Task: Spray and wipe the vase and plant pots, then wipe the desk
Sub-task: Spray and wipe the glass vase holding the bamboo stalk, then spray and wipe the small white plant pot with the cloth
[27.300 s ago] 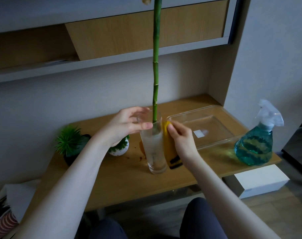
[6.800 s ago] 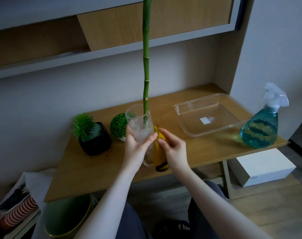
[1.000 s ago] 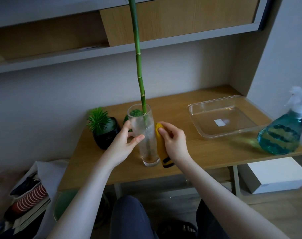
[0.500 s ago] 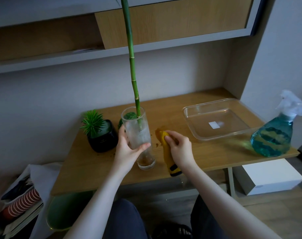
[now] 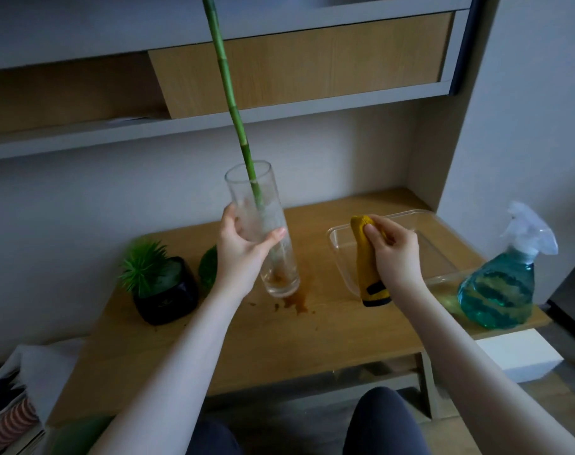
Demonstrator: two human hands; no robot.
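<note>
Tall clear glass cylinder vase (image 5: 263, 231) gripped mid-height in the left hand (image 5: 243, 254), fingers (image 5: 277, 233) and thumb wrapped round the wall, base tilted toward the camera and seemingly lifted just off the pale wooden desk (image 5: 312, 336), though contact under the base cannot be told; held so, most likely, to clear the spot beneath for wiping. Long jointed green bamboo stem (image 5: 233, 116) leaning inside the vase, rising past the upper shelf. Brownish residue pooled in the vase's thick bottom. Brown smear and specks (image 5: 296, 303) on the desk directly below and in front of the vase.

Right of the vase, right hand (image 5: 394, 254) pinching a bunched mustard-yellow knitted cloth with a black-banded end (image 5: 366, 267), fingers curled tight on it, cloth hanging free above the desk, ready for the next stroke. Behind that hand, right of the vase, a shallow clear plastic rectangular tray (image 5: 443, 277). Far right of the vase, a rounded translucent teal spray bottle with a white trigger head (image 5: 499, 290), standing upright near the desk edge. Left of the vase, a squat glossy black pot with a spiky green artificial tuft (image 5: 164, 290); between it and the vase, a green mossy ball plant (image 5: 209, 266), its pot hidden by the forearm
</note>
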